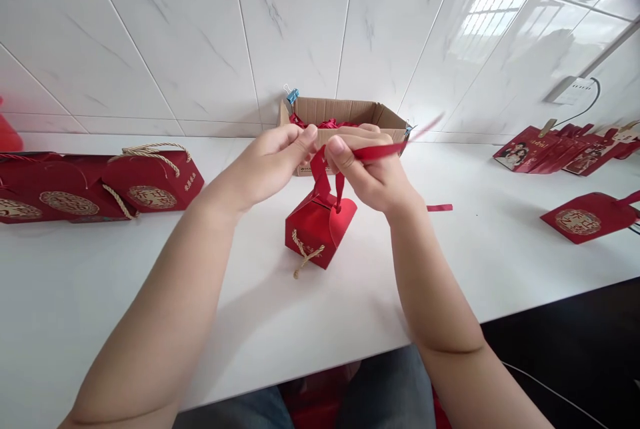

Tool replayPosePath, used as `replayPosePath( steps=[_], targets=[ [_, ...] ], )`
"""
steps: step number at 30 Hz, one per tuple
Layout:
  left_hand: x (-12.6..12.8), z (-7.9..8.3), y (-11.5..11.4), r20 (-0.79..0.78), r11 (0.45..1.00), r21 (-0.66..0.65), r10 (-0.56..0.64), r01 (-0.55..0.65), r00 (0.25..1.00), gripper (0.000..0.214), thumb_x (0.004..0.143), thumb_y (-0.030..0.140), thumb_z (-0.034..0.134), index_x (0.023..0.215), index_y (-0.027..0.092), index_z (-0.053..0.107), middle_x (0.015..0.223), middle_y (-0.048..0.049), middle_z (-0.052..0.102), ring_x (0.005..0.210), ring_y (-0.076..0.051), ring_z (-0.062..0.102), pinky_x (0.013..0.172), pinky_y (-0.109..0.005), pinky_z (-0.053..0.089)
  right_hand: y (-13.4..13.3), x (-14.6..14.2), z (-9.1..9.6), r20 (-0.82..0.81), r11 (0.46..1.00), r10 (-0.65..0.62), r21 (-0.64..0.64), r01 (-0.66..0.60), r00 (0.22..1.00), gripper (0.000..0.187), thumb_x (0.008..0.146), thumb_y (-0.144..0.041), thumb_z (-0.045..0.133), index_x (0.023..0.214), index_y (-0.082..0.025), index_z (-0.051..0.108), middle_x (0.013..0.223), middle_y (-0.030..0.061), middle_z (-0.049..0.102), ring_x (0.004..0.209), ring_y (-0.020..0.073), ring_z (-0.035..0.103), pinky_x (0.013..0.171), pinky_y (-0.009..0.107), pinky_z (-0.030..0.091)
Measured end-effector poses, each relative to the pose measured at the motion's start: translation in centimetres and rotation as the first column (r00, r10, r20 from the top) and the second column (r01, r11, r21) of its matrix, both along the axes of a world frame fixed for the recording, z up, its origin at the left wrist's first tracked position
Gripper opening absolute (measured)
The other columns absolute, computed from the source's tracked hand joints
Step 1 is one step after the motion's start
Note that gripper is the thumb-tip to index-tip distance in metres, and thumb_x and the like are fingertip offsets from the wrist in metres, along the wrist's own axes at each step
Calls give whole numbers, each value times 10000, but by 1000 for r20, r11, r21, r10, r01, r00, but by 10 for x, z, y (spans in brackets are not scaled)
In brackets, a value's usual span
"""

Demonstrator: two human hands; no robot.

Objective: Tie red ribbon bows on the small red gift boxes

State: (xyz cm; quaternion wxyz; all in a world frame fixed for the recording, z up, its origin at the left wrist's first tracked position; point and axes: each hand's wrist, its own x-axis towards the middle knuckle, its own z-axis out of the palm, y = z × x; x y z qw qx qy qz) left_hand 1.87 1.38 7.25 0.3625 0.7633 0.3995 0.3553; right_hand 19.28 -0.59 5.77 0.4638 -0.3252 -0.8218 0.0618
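Note:
A small red gift box (pixel 316 232) with a twisted gold cord on its side stands on the white table before me. From its top a red ribbon (pixel 323 176) rises to both hands. My right hand (pixel 373 166) pinches the ribbon between thumb and fingers, and a loose end trails off to the right, slightly blurred. Just left of it, my left hand (pixel 283 159) is closed, thumb against fingers, on the ribbon above the box. Its fingertips are partly hidden.
Behind my hands, an open cardboard box (pixel 345 109) with clips holds red ribbons. Several red gift boxes (pixel 155 182) with gold cords line the left. Red photo bags (pixel 530 149) stand at the right, near another red box (pixel 583 216). A ribbon scrap (pixel 440 208) lies on the table (pixel 480 249).

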Motion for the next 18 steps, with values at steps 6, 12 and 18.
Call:
replayPosePath(
  steps=[6,12,18],
  targets=[
    [10,-8,5,105,987,-112,-101,113,989,401,896,530,468,816,190,665,929,-45,692,985,-207,621,857,-319,494,5,4,-2,-25,997,52,56,-51,998,501,990,-493,292,675,-194,542,858,48,576,799,146,563,741,330,473],
    [-1,-1,11,227,991,-50,131,-123,965,259,837,346,548,645,180,595,704,-26,623,764,-172,623,725,-292,497,1,10,-1,-144,995,-23,-103,8,989,530,986,-513,267,617,-203,487,929,48,557,867,140,574,832,326,495],
    [-16,10,1,-261,950,86,313,-301,913,266,726,248,528,497,194,402,490,10,317,444,-105,314,472,-293,217,0,30,6,1,859,-194,-483,170,981,561,966,-573,263,600,-204,474,715,25,553,742,135,553,794,321,475]
  ],
)
